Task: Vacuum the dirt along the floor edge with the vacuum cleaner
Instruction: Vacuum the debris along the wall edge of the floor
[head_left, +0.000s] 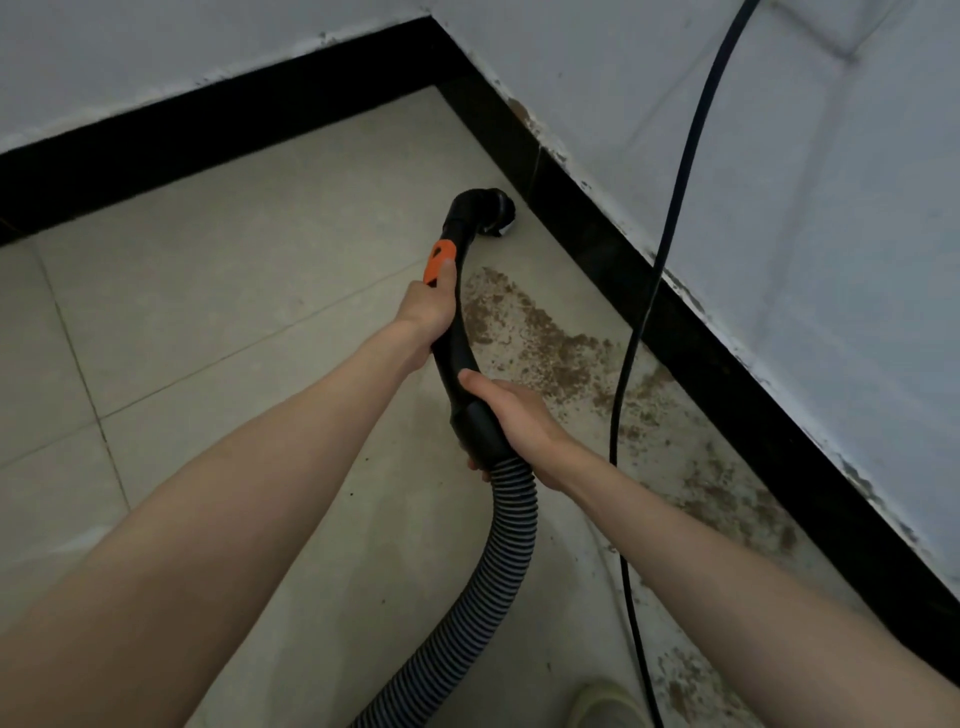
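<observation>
Head view shows the left hand (427, 312) and right hand (511, 415) wrapped tight round the hard, stiff vacuum handle (451, 332), best held there, not by the bendy hose (498, 561).

Brown dirt (566, 358) litters tiled floor (218, 312) beside baseboard (727, 364).

One head-worn wide-angle view looks steeply down and forward past both forearms, close over the tiled floor (234, 291), facing the room corner's black skirting (218, 130).
</observation>
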